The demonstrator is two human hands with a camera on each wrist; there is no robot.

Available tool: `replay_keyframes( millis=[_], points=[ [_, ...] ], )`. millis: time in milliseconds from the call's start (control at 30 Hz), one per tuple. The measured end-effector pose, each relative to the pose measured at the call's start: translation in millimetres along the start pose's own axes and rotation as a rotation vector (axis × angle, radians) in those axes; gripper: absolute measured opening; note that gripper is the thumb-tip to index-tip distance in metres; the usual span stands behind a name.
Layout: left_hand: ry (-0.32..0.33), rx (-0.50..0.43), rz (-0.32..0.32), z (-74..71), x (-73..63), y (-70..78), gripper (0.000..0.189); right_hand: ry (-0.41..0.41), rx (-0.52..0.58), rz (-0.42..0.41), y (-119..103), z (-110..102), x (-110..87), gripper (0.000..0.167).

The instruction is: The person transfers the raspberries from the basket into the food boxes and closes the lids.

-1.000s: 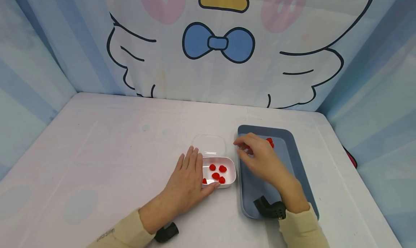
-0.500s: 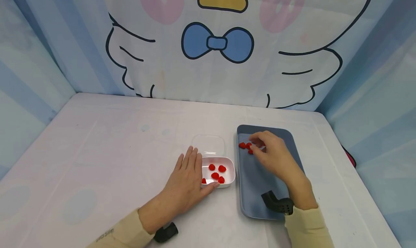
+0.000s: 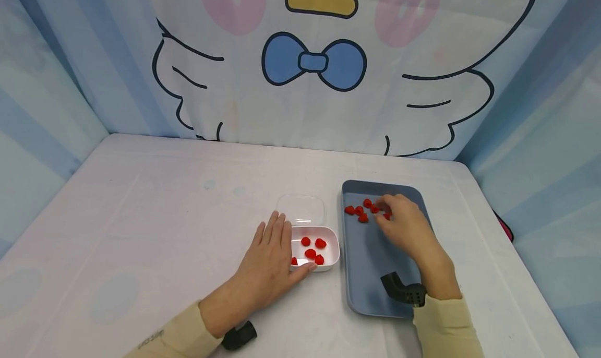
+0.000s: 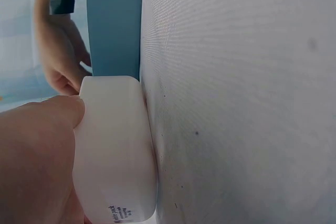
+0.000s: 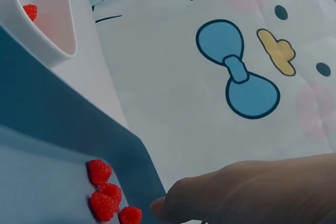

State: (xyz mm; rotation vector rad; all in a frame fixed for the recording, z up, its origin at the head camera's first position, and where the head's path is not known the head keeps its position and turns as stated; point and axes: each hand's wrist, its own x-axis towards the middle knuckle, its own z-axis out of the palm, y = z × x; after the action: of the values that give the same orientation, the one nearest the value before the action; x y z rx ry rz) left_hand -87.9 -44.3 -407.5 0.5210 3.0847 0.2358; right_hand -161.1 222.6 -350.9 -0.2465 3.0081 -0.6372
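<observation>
In the head view, my left hand (image 3: 265, 264) rests along the left side of a small white plastic box (image 3: 334, 248), its fingers straight and its thumb at the front rim. Several red raspberries (image 3: 310, 253) lie in the box; the hand hides its left end. My right hand (image 3: 406, 225) is over the far part of a blue-grey tray (image 3: 371, 285), thumb and forefinger apart around raspberries (image 3: 374, 209). More raspberries (image 3: 359, 210) lie left of its fingertips. The right wrist view shows a cluster of raspberries (image 5: 105, 203) near a fingertip.
A clear plastic lid (image 3: 300, 209) lies on the white-covered table (image 3: 164, 217) behind the box. The tray stands close to the box's right side. Printed cloth curtains (image 3: 314, 112) rise at the back and both sides. Each wrist wears a black camera mount (image 3: 401, 290).
My right hand has moved right across the tray, uncovering raspberries at the tray's left, then more beside its fingertips. The left hand and the box have stayed put.
</observation>
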Motion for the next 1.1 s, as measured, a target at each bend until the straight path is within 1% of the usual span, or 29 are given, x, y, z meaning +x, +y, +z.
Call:
replay_keyframes(
  millis=[133,333,533,667,833,1100],
  points=[
    [-0.002,-0.001,-0.003,0.3,-0.4,0.0,0.097,-0.015,-0.035,0.023,3.5,1.4,0.0,0.030],
    [-0.021,-0.004,-0.009,0.0,-0.8,0.0,0.098,-0.031,-0.100,0.071,5.3,3.5,0.2,0.033],
    [-0.021,-0.008,-0.008,-0.2,-0.5,0.0,0.097,-0.065,-0.139,0.121,7.6,3.3,1.8,0.031],
    [-0.021,-0.008,-0.004,-0.3,-0.1,0.5,0.097,-0.088,-0.153,0.130,9.0,4.4,2.7,0.030],
    [-0.025,0.003,-0.004,0.1,0.2,0.3,0.097,-0.134,-0.157,0.125,9.1,8.3,2.9,0.033],
    [-0.004,0.000,0.004,0.0,-0.2,0.2,0.096,-0.143,-0.148,0.127,7.1,9.1,2.6,0.035]
  ],
)
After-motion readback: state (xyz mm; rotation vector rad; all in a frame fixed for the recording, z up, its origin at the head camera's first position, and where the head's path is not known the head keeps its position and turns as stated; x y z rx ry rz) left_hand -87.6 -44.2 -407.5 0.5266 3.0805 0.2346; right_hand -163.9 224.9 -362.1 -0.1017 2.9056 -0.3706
